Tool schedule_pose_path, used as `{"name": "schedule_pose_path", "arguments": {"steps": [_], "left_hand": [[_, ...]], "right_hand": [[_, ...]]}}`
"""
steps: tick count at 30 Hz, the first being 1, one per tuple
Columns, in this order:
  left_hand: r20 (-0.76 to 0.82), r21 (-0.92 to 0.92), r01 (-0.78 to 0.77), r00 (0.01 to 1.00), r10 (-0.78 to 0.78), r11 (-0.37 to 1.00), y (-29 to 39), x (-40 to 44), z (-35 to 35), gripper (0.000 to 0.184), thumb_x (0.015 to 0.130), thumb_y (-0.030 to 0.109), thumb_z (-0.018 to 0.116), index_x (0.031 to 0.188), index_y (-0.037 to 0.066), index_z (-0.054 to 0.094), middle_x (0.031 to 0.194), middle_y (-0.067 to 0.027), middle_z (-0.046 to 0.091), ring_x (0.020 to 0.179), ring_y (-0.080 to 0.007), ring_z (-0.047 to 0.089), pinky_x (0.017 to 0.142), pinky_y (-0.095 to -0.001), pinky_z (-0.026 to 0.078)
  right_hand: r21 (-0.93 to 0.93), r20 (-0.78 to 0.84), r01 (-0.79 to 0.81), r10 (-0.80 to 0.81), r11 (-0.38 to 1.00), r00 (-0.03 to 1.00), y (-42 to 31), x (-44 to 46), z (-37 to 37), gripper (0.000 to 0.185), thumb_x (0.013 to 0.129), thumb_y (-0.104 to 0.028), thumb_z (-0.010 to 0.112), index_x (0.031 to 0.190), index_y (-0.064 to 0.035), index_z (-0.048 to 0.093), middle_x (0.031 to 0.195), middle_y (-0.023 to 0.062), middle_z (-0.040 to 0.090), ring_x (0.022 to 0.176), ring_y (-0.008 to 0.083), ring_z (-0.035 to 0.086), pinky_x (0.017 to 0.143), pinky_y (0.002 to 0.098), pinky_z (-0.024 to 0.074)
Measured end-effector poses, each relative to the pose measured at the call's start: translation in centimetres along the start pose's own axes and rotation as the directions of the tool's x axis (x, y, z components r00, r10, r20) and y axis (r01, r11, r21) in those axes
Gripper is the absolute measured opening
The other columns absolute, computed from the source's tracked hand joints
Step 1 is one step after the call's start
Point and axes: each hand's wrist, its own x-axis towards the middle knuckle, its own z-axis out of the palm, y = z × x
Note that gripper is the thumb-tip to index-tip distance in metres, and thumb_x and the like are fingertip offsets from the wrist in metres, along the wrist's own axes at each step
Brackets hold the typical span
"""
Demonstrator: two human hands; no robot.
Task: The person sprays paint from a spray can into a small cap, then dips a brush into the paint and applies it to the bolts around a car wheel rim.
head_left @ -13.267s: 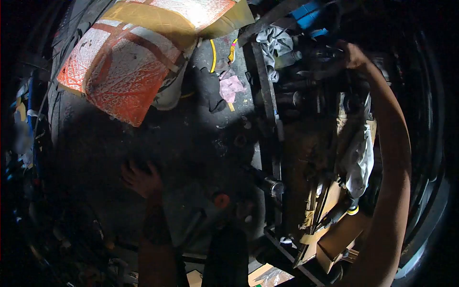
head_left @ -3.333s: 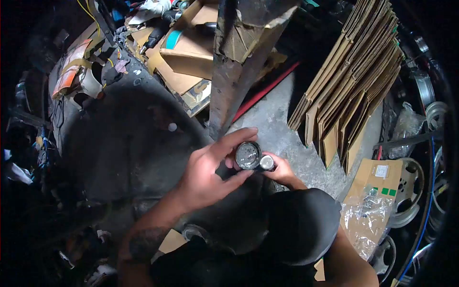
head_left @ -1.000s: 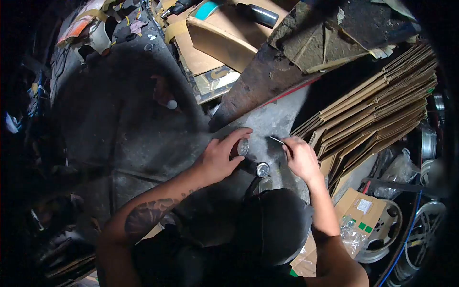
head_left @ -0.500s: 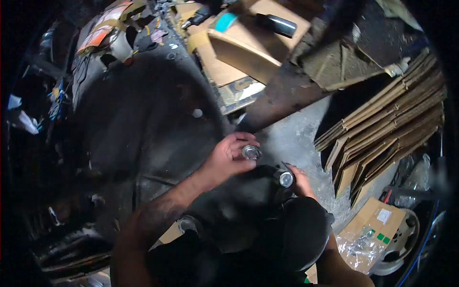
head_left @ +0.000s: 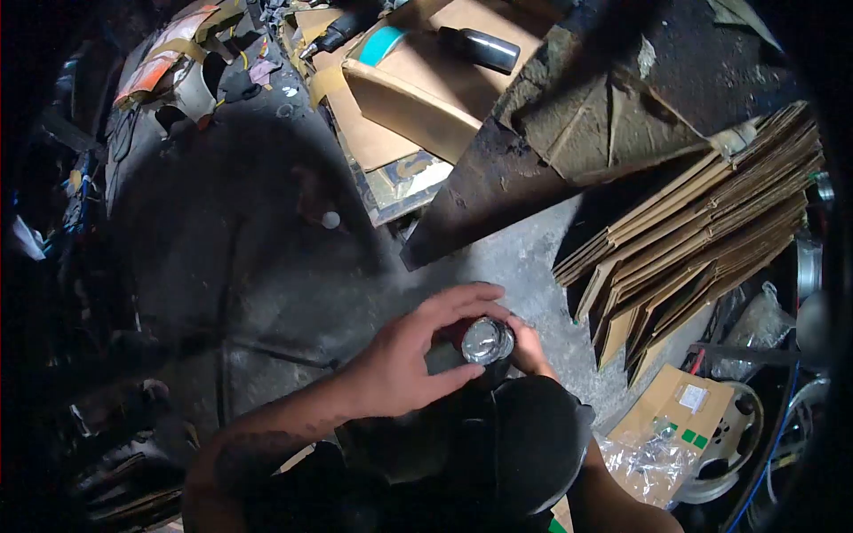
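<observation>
My left hand curves its thumb and fingers around a small round silver metal cap, whose shiny face points up at me. My right hand is just to the right and behind, its fingers bent around a dark cylindrical piece that is mostly hidden beneath the cap and my left hand. Both hands meet in front of my dark-clothed knee. Whether the cap sits on the dark piece or only against it cannot be made out.
Flattened cardboard sheets stand stacked at the right. A rusty, dirt-covered metal sheet juts in above. Behind it are an open cardboard box, a teal tape roll and a black bottle. A wheel rim lies lower right.
My left hand has moved right and down with the silver cap, bringing it to my right hand. The right-hand piece, whose round silver end showed before, is now mostly covered. The view has shifted slightly.
</observation>
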Motion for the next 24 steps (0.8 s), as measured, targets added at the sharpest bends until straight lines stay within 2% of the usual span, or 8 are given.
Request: {"name": "schedule_pose_path", "arguments": {"steps": [2, 6, 10, 14, 16, 18, 20, 24], "left_hand": [[0.023, 0.102, -0.020, 1.000, 0.018, 0.995, -0.3, 0.5, -0.4, 0.079, 0.082, -0.010, 0.071, 0.150, -0.001, 0.032, 0.143, -0.0160, 0.054, 0.138, -0.0223, 0.046, 0.114, -0.0364, 0.037], [0.003, 0.094, -0.015, 1.000, 0.015, 0.995, -0.5, 0.6, -0.5, 0.080, 0.082, -0.010, 0.071, 0.151, -0.001, 0.032, 0.145, -0.0150, 0.054, 0.137, -0.0207, 0.048, 0.114, -0.0354, 0.038], [-0.027, -0.037, -0.010, 1.000, 0.009, 0.999, -1.6, 0.8, -0.4, 0.079, 0.082, -0.011, 0.070, 0.151, -0.001, 0.032, 0.144, -0.0146, 0.054, 0.133, -0.0198, 0.051, 0.112, -0.0346, 0.040], [-0.053, -0.059, 0.084, 0.995, -0.087, 0.995, -2.8, 1.1, -0.5, 0.079, 0.082, -0.012, 0.071, 0.150, 0.001, 0.034, 0.144, -0.0140, 0.055, 0.127, -0.0182, 0.056, 0.106, -0.0328, 0.045], [-0.127, -0.019, 0.173, 0.977, -0.174, 0.985, -3.7, 1.1, -0.6, 0.080, 0.082, -0.012, 0.071, 0.151, 0.005, 0.035, 0.142, -0.0142, 0.056, 0.122, -0.0172, 0.059, 0.102, -0.0319, 0.048], [-0.197, 0.062, 0.254, 0.951, -0.238, 0.965, -5.0, 0.8, -1.1, 0.080, 0.081, -0.011, 0.072, 0.150, 0.008, 0.037, 0.140, -0.0147, 0.058, 0.116, -0.0166, 0.063, 0.097, -0.0311, 0.051], [-0.257, 0.182, 0.331, 0.925, -0.280, 0.926, -6.7, 0.4, -1.7, 0.081, 0.081, -0.010, 0.073, 0.150, 0.012, 0.038, 0.137, -0.0155, 0.060, 0.110, -0.0165, 0.066, 0.092, -0.0303, 0.053], [-0.307, 0.344, 0.396, 0.904, -0.297, 0.851, -10.0, -0.3, -1.6, 0.082, 0.079, -0.009, 0.074, 0.149, 0.015, 0.039, 0.129, -0.0176, 0.065, 0.095, -0.0176, 0.070, 0.086, -0.0320, 0.055]], "right_hand": [[-0.357, -0.016, 0.051, -0.061, 0.933, 0.998, -1.7, -0.5, -1.1, 0.047, 0.083, -0.003, 0.065, 0.130, -0.0074, 0.062, 0.125, 0.0229, 0.065, 0.120, 0.0413, 0.060, 0.102, 0.0447, 0.0478], [-0.559, -0.024, 0.099, -0.135, 0.823, 0.991, -3.6, -1.4, -1.3, 0.095, 0.071, -0.002, 0.075, 0.155, -0.0199, 0.034, 0.158, 0.0228, 0.034, 0.142, 0.0446, 0.036, 0.116, 0.0476, 0.0351], [-0.393, 0.206, 0.304, -0.239, 0.868, 0.949, -7.8, -3.1, -0.9, 0.110, 0.067, -0.012, 0.087, 0.158, -0.0186, 0.027, 0.161, 0.0239, 0.023, 0.147, 0.0463, 0.026, 0.119, 0.0506, 0.0289], [-0.228, 0.145, 0.396, -0.371, 0.890, 0.917, -6.0, -2.0, 1.0, 0.077, 0.072, -0.021, 0.089, 0.138, -0.0091, 0.053, 0.145, 0.0221, 0.051, 0.135, 0.0387, 0.049, 0.109, 0.0435, 0.0429], [-0.263, 0.135, 0.268, -0.240, 0.927, 0.961, -8.4, -1.9, 0.1, 0.053, 0.077, -0.024, 0.087, 0.120, -0.0036, 0.064, 0.113, 0.0124, 0.071, 0.105, 0.0277, 0.069, 0.090, 0.0377, 0.0530], [-0.301, -0.010, 0.067, -0.074, 0.951, 0.997, -13.0, -2.8, -1.4, 0.042, 0.080, -0.024, 0.084, 0.111, -0.0022, 0.066, 0.102, 0.0104, 0.072, 0.098, 0.0254, 0.069, 0.088, 0.0385, 0.0531], [-0.129, -0.344, 0.372, -0.393, 0.919, 0.853, -14.3, -3.8, -3.0, 0.048, 0.084, -0.035, 0.079, 0.114, -0.0013, 0.063, 0.106, 0.0126, 0.070, 0.099, 0.0266, 0.068, 0.089, 0.0404, 0.0531], [0.411, -0.600, 0.721, -0.430, 0.557, 0.674, -23.5, -4.0, -2.7, 0.063, 0.087, -0.052, 0.070, 0.123, -0.0024, 0.056, 0.117, 0.0178, 0.065, 0.106, 0.0289, 0.065, 0.093, 0.0434, 0.0523]]}}
